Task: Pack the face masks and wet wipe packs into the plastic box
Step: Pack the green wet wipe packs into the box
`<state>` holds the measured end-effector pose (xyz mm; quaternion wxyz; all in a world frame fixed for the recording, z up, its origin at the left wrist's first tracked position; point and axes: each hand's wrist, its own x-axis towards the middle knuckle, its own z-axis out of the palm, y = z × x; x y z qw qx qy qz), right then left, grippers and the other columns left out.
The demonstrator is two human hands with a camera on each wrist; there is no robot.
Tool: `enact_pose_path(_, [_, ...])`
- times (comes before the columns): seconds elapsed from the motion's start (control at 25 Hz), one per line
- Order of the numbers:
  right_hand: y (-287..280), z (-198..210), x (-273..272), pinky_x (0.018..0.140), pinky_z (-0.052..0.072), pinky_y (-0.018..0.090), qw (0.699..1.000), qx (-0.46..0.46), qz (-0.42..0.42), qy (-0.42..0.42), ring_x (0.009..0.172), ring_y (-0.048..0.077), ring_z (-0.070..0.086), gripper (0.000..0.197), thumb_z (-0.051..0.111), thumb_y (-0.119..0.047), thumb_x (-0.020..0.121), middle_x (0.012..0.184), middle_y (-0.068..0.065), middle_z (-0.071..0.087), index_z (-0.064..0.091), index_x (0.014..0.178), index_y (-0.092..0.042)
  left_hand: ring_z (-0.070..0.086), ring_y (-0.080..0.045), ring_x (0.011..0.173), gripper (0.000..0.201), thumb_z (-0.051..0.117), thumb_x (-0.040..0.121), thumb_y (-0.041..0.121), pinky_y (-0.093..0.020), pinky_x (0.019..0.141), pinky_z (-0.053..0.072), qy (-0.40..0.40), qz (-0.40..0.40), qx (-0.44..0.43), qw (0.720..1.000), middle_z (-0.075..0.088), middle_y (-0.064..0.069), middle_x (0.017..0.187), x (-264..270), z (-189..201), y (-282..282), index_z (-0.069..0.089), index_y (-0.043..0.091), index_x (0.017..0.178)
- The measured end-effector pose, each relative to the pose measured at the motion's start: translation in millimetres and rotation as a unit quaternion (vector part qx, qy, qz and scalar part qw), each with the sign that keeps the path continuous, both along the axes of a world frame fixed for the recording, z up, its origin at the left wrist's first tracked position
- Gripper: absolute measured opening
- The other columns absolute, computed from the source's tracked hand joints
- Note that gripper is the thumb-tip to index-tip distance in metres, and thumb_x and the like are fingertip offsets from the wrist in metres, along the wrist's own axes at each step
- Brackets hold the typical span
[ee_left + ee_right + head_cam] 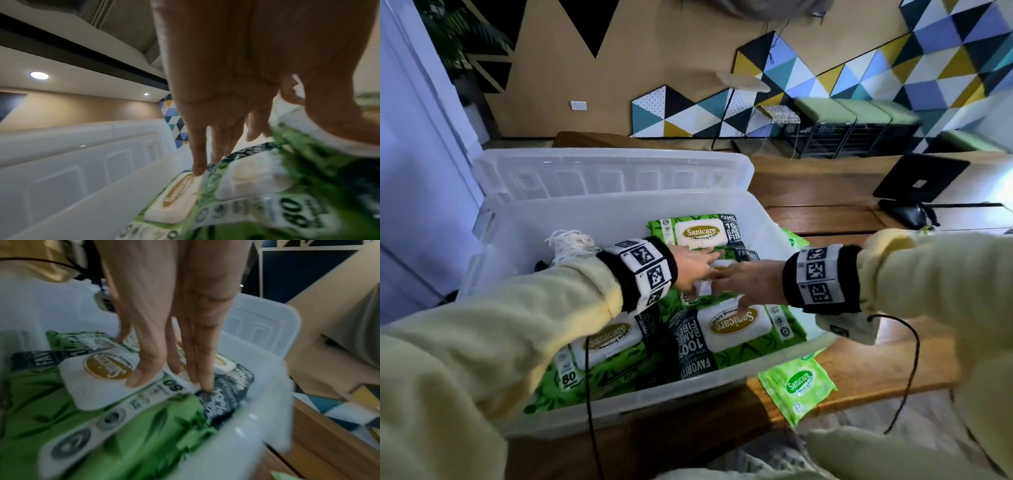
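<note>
Hands: I see left hand (693, 270) and right hand (748, 282), fingers straight, pressing the Sanicare wipe packs (736, 329) inside plastic box (619, 404).

The green wet wipe pack with a white flip lid (697, 231) at twelve o'clock in the clear plastic box (619, 407) reads "Sanicare Cleansing Wipes" on a gold oval. The pack at five o'clock (736, 325), turned upside down, adds "100% BAMBOO FIBER" and "FAVORITE" on its black band, and the seven o'clock pack (606, 342) shows "80". The small light-green sachet (798, 387) on the wooden table (859, 383) reads "Sanicare" and "15".
</note>
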<state>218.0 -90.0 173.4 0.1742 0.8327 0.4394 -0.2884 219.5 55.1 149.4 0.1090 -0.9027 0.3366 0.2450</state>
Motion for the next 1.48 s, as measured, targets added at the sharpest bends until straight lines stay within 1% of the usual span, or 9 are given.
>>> enact_pose_path(0.16, [-24.6,20.6,-6.2,0.09,0.044,0.034,0.987,-0.148,-0.013,-0.057,0.117,0.029,0.052,0.064,0.07,-0.03,0.079,0.131,0.012,0.049,0.044,0.132,-0.006,-0.003,-0.035,0.145,0.1,0.062,0.084,0.041,-0.055,0.112,0.024,0.034,0.009,0.005,0.999,-0.016,-0.013,0.157,-25.1,-4.3,-0.3,-0.012,0.024,0.149])
enact_pose_path(0.32, [-27.0,-1.9,-19.4,0.077,0.046,0.031,0.969,-0.202,0.096,-0.104,0.109,0.03,0.058,0.037,0.066,-0.025,0.085,0.12,0.011,0.061,0.061,0.116,-0.006,-0.023,-0.042,0.139,0.119,0.072,0.074,0.046,-0.074,0.105,0.003,0.081,0.042,0.017,0.996,-0.032,-0.009,0.152,-31.8,-18.8,-8.6,-0.027,0.041,0.14])
enact_pose_path(0.6, [-25.8,-17.9,-6.9,0.074,0.037,0.031,0.969,-0.181,0.137,-0.094,0.104,0.031,0.058,0.029,0.043,-0.013,0.097,0.114,0.015,0.064,0.063,0.11,0.003,-0.031,-0.033,0.137,0.093,0.059,0.087,0.038,-0.069,0.104,-0.007,0.12,0.111,-0.007,0.987,-0.035,-0.004,0.15,-29.4,-25.4,-29.2,-0.014,0.043,0.145])
enact_pose_path(0.8, [-18.6,-5.1,-5.5,0.075,0.044,0.031,0.957,-0.225,0.164,-0.079,0.106,0.027,0.06,0.036,0.06,-0.032,0.089,0.115,0.008,0.064,0.064,0.112,-0.005,-0.035,-0.036,0.134,0.086,0.049,0.095,0.02,-0.07,0.107,-0.001,0.128,0.091,0.0,0.988,-0.041,-0.005,0.147,-29.7,-27.3,-17.2,-0.018,0.045,0.143])
enact_pose_path(1.04, [-25.1,24.9,-3.2,0.068,0.042,0.029,0.991,-0.119,0.037,-0.053,0.092,0.028,0.059,0.019,0.048,-0.008,0.094,0.097,0.012,0.063,0.06,0.103,0.002,-0.016,-0.038,0.142,0.094,0.046,0.085,-0.01,-0.06,0.111,0.021,0.118,-0.03,0.051,0.991,-0.023,-0.011,0.155,-37.5,-14.3,-29.9,-0.008,0.033,0.149])
enact_pose_path(1.12, [-22.7,23.2,-5.1,0.049,0.039,0.015,0.988,-0.152,0.027,-0.021,0.063,0.022,0.051,0.023,0.048,-0.003,0.092,0.061,0.007,0.059,0.053,0.07,-0.001,-0.012,-0.036,0.144,0.087,0.043,0.087,-0.008,-0.056,0.114,0.018,0.141,-0.042,0.066,0.987,-0.02,-0.009,0.156,-32.8,-9.2,-33.8,-0.002,0.033,0.149])
enact_pose_path(1.2, [-13.9,19.3,-8.8,0.029,0.026,0.01,0.984,-0.179,0.015,-0.004,0.053,0.021,0.039,0.03,0.049,-0.004,0.092,0.047,0.003,0.043,0.046,0.063,-0.005,-0.003,-0.032,0.145,0.083,0.046,0.091,-0.002,-0.053,0.112,0.024,0.158,-0.044,0.092,0.982,-0.015,-0.008,0.158,-29.9,-2.5,-38.8,0.0,0.036,0.149])
enact_pose_path(1.32, [-14.3,22.2,-8.9,0.04,0.035,0.015,0.989,-0.143,-0.011,-0.019,0.062,0.021,0.05,0.017,0.051,-0.011,0.092,0.062,0.003,0.048,0.058,0.078,-0.003,0.025,-0.028,0.139,0.075,0.047,0.095,0.006,-0.046,0.11,0.031,0.14,-0.03,0.074,0.987,0.018,-0.012,0.155,-28.8,19.1,-45.9,0.006,0.041,0.148])
enact_pose_path(1.48, [-61.4,58.0,6.4,0.058,0.045,0.019,0.995,0.067,-0.071,0.02,0.07,0.016,0.061,0.019,0.05,-0.007,0.085,0.066,0.002,0.063,0.069,0.086,-0.006,0.059,-0.008,0.099,0.034,0.04,0.099,0.031,-0.028,0.092,0.046,-0.02,0.074,-0.156,0.985,0.065,0.006,0.114,-39.5,42.2,-45.7,0.053,0.036,0.13])
